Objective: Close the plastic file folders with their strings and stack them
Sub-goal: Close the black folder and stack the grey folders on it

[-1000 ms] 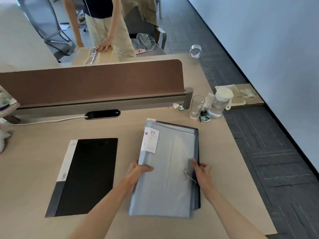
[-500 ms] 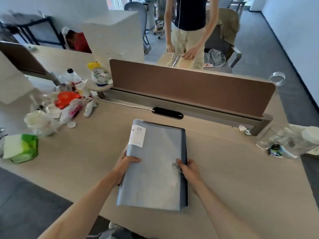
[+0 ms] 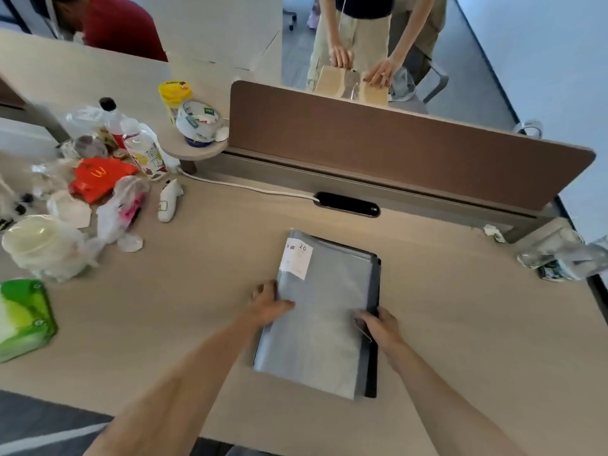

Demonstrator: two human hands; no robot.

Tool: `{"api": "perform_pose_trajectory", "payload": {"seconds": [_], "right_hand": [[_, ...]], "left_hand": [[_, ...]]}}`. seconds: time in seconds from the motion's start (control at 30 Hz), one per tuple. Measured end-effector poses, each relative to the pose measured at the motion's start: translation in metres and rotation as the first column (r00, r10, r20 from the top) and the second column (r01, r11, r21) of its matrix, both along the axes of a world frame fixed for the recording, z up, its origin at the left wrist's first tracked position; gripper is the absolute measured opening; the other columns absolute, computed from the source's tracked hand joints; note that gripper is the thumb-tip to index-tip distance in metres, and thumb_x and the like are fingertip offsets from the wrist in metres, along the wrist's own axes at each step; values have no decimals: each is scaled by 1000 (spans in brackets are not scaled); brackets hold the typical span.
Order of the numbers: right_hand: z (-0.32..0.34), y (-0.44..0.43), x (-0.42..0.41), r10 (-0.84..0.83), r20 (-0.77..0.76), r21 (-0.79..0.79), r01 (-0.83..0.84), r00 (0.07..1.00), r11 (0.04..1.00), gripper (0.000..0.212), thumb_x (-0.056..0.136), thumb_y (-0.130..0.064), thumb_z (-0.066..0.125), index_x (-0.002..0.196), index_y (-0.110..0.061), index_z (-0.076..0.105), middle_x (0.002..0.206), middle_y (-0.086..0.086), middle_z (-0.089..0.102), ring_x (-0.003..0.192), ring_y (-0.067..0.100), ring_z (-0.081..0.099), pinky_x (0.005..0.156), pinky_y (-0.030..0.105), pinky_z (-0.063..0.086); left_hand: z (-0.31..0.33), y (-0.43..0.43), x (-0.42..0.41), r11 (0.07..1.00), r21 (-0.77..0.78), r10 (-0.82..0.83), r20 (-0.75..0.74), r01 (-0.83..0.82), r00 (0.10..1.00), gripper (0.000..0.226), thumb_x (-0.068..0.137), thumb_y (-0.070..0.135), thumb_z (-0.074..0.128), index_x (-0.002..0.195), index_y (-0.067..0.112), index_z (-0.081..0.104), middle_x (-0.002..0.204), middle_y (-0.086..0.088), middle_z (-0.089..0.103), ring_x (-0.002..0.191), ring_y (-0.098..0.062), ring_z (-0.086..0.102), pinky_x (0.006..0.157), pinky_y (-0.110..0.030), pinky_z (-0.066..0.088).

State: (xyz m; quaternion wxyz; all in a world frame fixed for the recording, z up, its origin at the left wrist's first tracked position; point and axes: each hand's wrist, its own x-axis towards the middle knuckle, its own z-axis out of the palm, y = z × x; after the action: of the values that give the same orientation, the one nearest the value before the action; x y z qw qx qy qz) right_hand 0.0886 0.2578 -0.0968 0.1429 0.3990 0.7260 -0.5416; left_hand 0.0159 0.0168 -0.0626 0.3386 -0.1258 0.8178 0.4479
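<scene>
A stack of grey-blue plastic file folders (image 3: 324,320) lies on the wooden desk (image 3: 184,291), with a black folder (image 3: 371,366) showing at its right edge. A white label marked 20 (image 3: 297,260) sits on the top folder's far left corner. My left hand (image 3: 268,302) grips the stack's left edge, thumb on top. My right hand (image 3: 378,325) holds the right edge at the string fastener (image 3: 360,325). The string itself is hard to make out.
A brown divider panel (image 3: 394,143) runs along the desk's far side, a person standing behind it. Food wrappers, bottles (image 3: 144,148) and bags clutter the far left. A green tissue pack (image 3: 23,319) lies at the left edge. Glassware (image 3: 559,255) stands at the right.
The stack, held by both hands, has been carried left along the desk, over where the black folder lay. The camera has swung left, and the clutter is in view.
</scene>
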Motion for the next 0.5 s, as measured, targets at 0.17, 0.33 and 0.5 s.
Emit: {"api": "perform_pose_trajectory", "payload": {"seconds": [0.17,0.33,0.5], "right_hand": [[-13,-21,-2,-91,-5,-7,91,996,996,70,57,-52,78,118,-23,57,121,0,59,106,22,60,94,45,51],[4,-24,-2,-140,-48,-73,136,989,988,46,77,-25,72,120,-21,54,113,0,62,98,18,60,81,35,49],[22,-7,-8,-155,-139,-201,125,978,972,41,78,-22,75,108,-12,49,93,0,63,78,15,59,63,25,46]], "left_hand": [[-18,12,-7,999,-21,-39,-15,39,999,67,82,32,66,133,6,31,137,-13,42,131,-31,38,102,-32,35],[-15,4,-18,943,244,175,216,-227,961,71,59,33,80,117,11,45,108,-8,65,92,-23,66,83,-39,57],[12,8,-12,889,418,176,67,-188,982,60,55,17,71,111,9,51,104,-18,66,80,-27,67,65,-36,56]]}}
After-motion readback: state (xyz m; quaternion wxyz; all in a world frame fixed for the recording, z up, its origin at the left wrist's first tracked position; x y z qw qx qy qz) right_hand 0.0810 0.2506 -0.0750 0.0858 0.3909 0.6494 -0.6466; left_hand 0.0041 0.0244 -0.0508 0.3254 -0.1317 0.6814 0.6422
